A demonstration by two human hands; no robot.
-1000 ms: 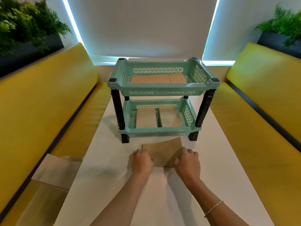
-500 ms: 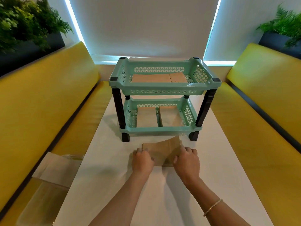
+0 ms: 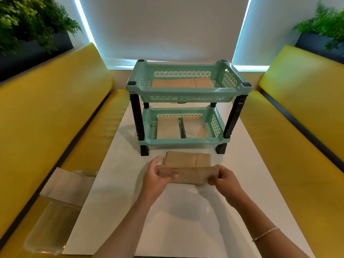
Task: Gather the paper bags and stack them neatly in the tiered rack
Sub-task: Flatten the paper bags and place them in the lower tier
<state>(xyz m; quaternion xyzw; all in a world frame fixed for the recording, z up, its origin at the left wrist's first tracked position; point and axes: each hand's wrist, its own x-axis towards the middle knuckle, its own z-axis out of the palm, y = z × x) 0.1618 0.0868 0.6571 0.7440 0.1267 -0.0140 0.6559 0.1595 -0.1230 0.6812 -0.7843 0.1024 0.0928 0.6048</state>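
Note:
A mint-green two-tier rack on black legs stands on the white table. Brown paper bags lie flat in its top tier and in its bottom tier. In front of the rack, my left hand and my right hand hold a folded brown paper bag by its two ends, lifted just above the table. Behind it, more flat brown bags lie on the table.
Yellow bench seats run along both sides of the table. On the left bench lie a white paper bag and a clear plastic wrapper. Planters with green plants stand behind both backrests.
Both hands were pressing down on the bags on the table. They now hold one bag by its ends, lifted and drawn toward me, leaving the other bags behind it.

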